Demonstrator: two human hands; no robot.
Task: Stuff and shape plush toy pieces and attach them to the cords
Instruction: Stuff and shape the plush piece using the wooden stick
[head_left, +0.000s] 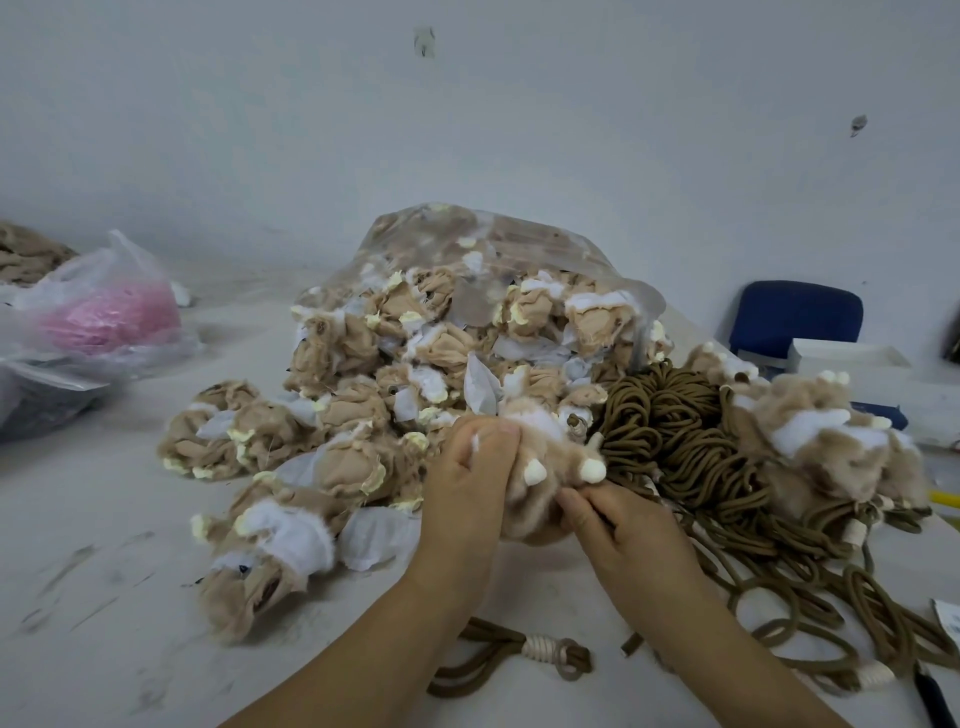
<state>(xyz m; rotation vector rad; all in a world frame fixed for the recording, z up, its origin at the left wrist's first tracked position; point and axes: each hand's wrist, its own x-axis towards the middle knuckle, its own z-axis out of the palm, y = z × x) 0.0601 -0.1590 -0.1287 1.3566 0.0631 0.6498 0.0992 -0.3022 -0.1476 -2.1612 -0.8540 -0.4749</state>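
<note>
Head cam: the plush piece (550, 462) sat mid-frame, touching the pile of brown cords (675, 431) on its right. The left hand (467, 483) was wrapped round its side, and the right hand (623, 525) pinched its lower edge. Best bet, I reckon, was squeezing evenly so the stuffing didn't bunch up.

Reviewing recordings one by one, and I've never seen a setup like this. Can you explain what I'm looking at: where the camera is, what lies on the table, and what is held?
There is no machine: a person works bare-handed, and the camera sits on their head, looking down. The left hand and right hand both grip a tan plush toy piece with cream nubs. On the white table lie a clear bag spilling unstuffed plush skins, a heap of brown cords to the right, and a pink-filled plastic bag far left.
</note>
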